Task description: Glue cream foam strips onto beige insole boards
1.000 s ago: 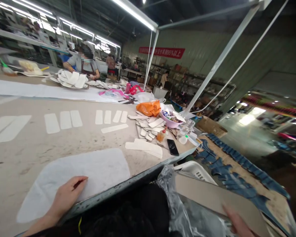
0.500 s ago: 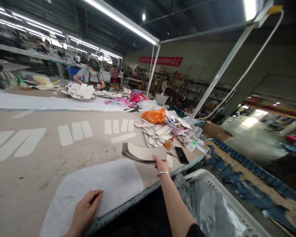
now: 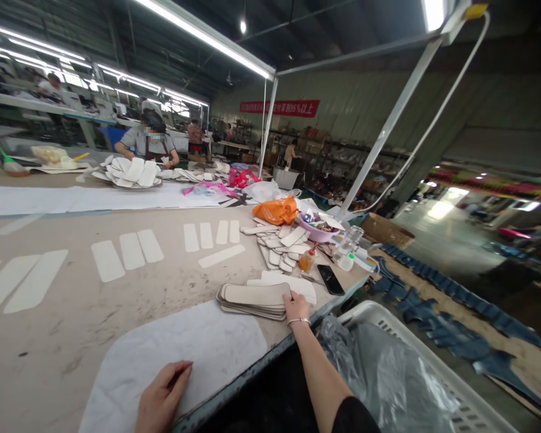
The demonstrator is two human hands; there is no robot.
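My right hand (image 3: pixel 296 307) grips the right end of a stack of pale, flat strips (image 3: pixel 252 294) with darker edges and rounded corners. The stack sits low at the table's near side, slightly fanned. Just behind it a thin whitish strip (image 3: pixel 304 287) lies partly covered by the stack and my hand. My left hand (image 3: pixel 165 394) rests at the near edge on a white cloth (image 3: pixel 184 343). Its fingers are curled with thumb and fingertips together, and nothing shows in them.
Behind the stack are a phone (image 3: pixel 330 280), a bottle of amber liquid (image 3: pixel 306 260), a heap of pale pieces (image 3: pixel 282 243) and an orange bag (image 3: pixel 276 210). White templates (image 3: pixel 133 251) lie leftward. A plastic-lined basket (image 3: pixel 374 313) stands right. A co-worker (image 3: pixel 148 141) sits across.
My right hand has lowered the stack of strips onto the table, and its layers have spread a little. The view has turned slightly to the right. My left hand stays on the cloth.
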